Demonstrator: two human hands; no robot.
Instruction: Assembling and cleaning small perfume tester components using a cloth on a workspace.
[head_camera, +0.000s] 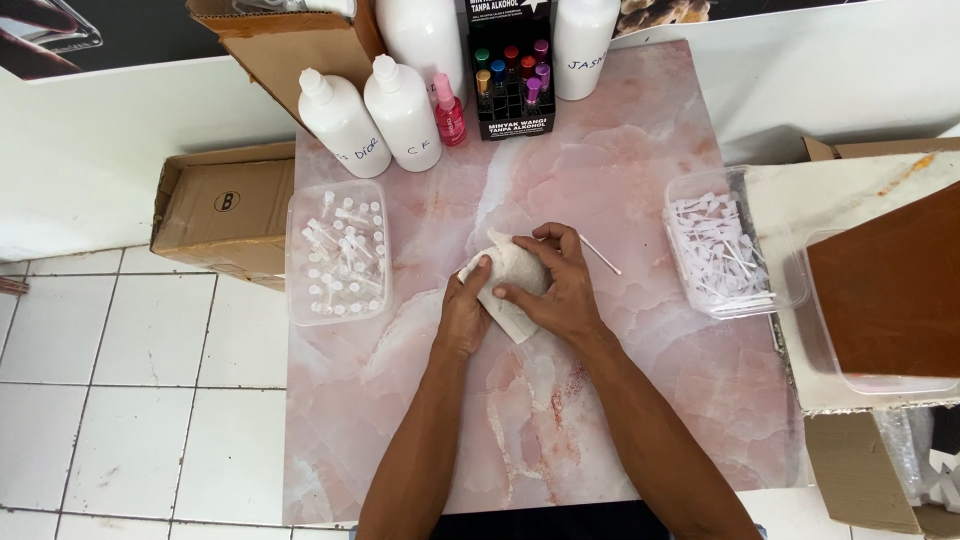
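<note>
Both my hands rest at the middle of a pink marble-patterned table (620, 160). My left hand (464, 312) and my right hand (560, 285) are wrapped around a crumpled white cloth (512, 272), fingers pressing into it from both sides. A thin white tube (598, 255) with a small cap lies on the table just right of my right hand, touching nothing that I can tell.
A clear tub of small vials (338, 252) sits at the left, a clear tub of white sprayer parts (730, 245) at the right. Along the back stand white bottles (402, 112), a pink bottle (449, 112) and a black rack of small coloured bottles (512, 75). Cardboard boxes (225, 205) flank the table.
</note>
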